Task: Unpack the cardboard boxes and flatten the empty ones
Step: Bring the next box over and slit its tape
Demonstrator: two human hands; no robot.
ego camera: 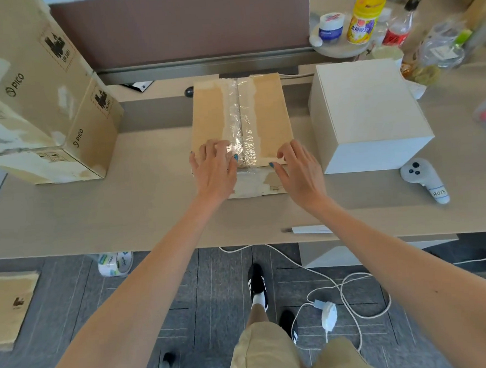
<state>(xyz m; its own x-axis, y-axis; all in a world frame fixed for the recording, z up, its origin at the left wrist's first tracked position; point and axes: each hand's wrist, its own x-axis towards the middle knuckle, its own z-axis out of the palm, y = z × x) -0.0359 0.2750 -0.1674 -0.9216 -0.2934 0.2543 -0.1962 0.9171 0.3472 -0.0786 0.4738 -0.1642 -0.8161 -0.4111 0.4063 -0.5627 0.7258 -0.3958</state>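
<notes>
A brown cardboard box (pixel 272 116) stands closed in the middle of the desk, its top seam covered by a strip of clear tape (pixel 239 115). My left hand (pixel 214 171) rests flat on the box's near left corner, thumb beside the tape. My right hand (pixel 299 170) sits at the near right edge, its fingers bent against the edge of the top flap. A white box (pixel 368 113) stands closed to the right. Two stacked brown boxes (pixel 40 91) fill the desk's left side.
A white controller (pixel 423 178) and a pen-like tool (pixel 307 230) lie on the desk (pixel 95 215) at the right and near edge. Bottles and jars (pixel 364 18) crowd the back right. Below are a tape roll (pixel 116 264), flat cardboard (pixel 7 306) and a white cable (pixel 342 288).
</notes>
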